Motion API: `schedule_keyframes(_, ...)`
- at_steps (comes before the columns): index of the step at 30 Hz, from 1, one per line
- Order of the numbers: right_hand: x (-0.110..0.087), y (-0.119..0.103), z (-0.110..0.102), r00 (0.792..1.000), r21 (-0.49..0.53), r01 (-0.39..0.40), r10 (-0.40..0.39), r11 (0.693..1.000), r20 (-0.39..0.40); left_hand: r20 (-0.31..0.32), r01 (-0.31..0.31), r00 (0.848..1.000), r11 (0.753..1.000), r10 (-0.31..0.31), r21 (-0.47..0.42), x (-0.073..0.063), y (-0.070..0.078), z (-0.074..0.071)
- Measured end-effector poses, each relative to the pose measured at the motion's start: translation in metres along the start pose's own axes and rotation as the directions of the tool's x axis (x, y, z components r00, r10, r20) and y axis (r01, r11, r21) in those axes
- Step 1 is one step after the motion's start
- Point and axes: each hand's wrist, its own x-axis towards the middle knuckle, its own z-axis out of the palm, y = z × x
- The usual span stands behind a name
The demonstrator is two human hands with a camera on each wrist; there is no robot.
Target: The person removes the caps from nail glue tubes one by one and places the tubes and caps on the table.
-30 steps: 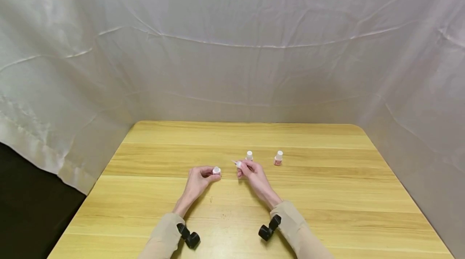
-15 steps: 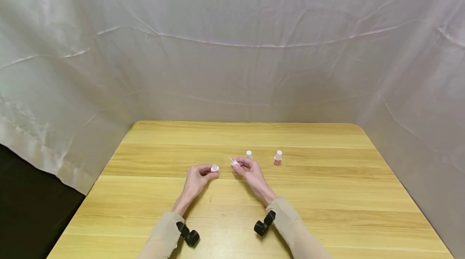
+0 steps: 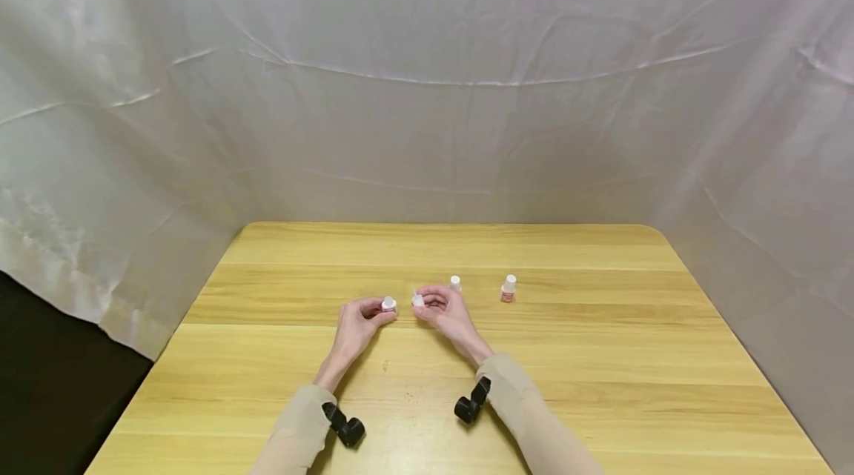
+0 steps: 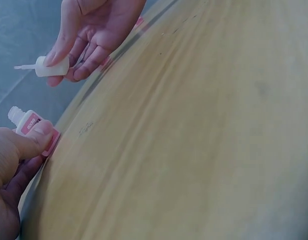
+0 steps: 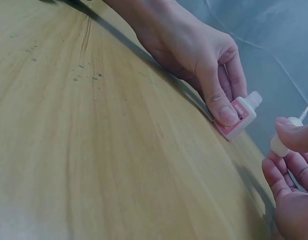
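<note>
In the head view my left hand (image 3: 356, 325) grips a small white bottle (image 3: 390, 307) near the middle of the table. Its pink-and-white label (image 4: 30, 123) and bare threaded neck (image 5: 254, 98) show in the wrist views, with the thumb across the label. My right hand (image 3: 452, 318) pinches a white cap (image 4: 53, 66) between thumb and fingers. Out of that cap sticks a thin pale applicator stem (image 4: 25, 67), pointing away from the palm. The cap is held a short way right of the bottle, apart from it.
Two more white-capped bottles stand upright behind and right of my hands: one bottle (image 3: 456, 283) partly hidden by the right hand, the other bottle (image 3: 508, 289) further right with a pink label. The wooden table (image 3: 600, 356) is backed by a grey curtain (image 3: 427, 127).
My right hand has moved left with the cap, closer to the bottle, and the stem has tilted from pointing left to pointing up. The left hand keeps its grip, shifting only slightly.
</note>
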Motion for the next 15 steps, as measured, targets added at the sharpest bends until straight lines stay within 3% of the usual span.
schedule_keyframes(15, 0.012, 0.004, 0.009, 1.000, -0.110, 0.009, -0.009, 0.994, -0.002, -0.019, 0.034, 0.999, 0.999, -0.034, 0.006, 0.004, 0.001, -0.004)
